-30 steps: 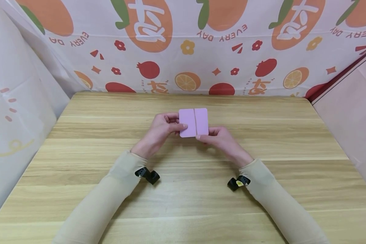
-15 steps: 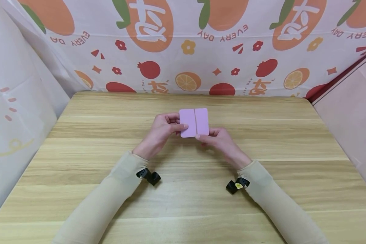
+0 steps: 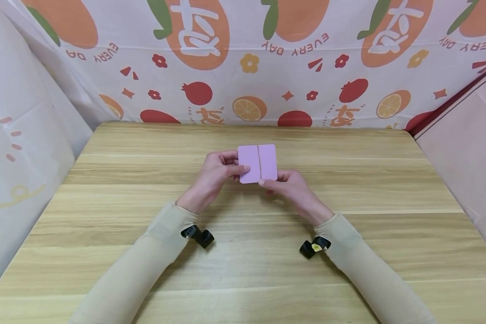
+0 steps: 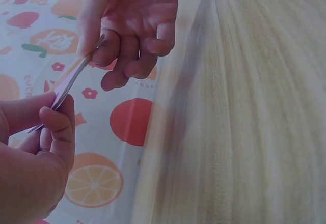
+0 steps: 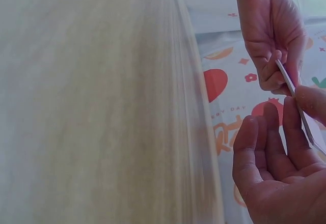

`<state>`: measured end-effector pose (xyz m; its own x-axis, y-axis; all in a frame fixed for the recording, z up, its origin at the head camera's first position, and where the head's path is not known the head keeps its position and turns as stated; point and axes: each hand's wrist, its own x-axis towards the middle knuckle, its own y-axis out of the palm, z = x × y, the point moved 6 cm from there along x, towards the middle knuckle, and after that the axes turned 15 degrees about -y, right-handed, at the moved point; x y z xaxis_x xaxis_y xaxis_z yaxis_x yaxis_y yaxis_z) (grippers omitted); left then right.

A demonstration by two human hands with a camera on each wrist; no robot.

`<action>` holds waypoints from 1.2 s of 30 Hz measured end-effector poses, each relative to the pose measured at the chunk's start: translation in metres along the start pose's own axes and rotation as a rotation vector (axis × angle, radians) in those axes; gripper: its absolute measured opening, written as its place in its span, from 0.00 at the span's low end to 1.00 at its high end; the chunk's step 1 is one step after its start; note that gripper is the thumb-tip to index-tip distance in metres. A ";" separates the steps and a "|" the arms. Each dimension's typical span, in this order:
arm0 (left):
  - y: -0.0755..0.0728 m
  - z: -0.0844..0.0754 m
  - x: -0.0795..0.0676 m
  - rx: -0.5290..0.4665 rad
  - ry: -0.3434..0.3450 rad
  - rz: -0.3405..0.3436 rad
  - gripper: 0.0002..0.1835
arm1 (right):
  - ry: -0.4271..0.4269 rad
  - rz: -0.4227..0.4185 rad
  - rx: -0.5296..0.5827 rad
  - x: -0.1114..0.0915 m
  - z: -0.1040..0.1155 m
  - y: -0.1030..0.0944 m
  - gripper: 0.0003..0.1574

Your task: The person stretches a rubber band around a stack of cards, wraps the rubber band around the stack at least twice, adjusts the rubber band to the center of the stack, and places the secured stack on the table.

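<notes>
A thin pink square card (image 3: pixel 248 155) with rounded corners is held up above the table. Across its face, right of the middle, runs a narrow brown band (image 3: pixel 260 163) that looks like a rubber band. My left hand (image 3: pixel 215 173) pinches the card's left side, thumb on the front and fingers behind. With its thumb at the lower end of the band, my right hand (image 3: pixel 294 191) pinches the bottom right part. Seen edge-on in the left wrist view, the card (image 4: pixel 69 81) is slightly bent. Its back is mostly hidden in the head view.
Under both arms lies a wood-grain table (image 3: pixel 243 270). A white curtain (image 3: pixel 227 81) with fruit prints hangs behind its far edge, and pale cloth (image 3: pixel 28 112) borders the left side. Black wrist cameras (image 3: pixel 204 237) sit on both sleeves.
The right hand and wrist have shifted very slightly down and left. The card stays almost in place, with the same grip by both hands.
</notes>
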<state>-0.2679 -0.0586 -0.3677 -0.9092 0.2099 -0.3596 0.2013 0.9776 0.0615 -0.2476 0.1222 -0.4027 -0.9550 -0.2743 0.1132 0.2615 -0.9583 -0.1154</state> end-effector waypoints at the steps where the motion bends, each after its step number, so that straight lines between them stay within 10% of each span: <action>1: 0.000 0.000 0.000 -0.003 -0.002 -0.002 0.13 | 0.000 -0.002 -0.002 0.000 0.000 0.000 0.15; 36: 0.004 0.009 0.002 -0.017 -0.033 0.022 0.14 | 0.036 -0.006 -0.093 -0.006 -0.003 0.002 0.15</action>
<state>-0.2653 -0.0547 -0.3760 -0.8921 0.2313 -0.3881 0.2148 0.9729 0.0861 -0.2419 0.1220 -0.4066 -0.9612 -0.2643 0.0789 0.2436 -0.9477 -0.2064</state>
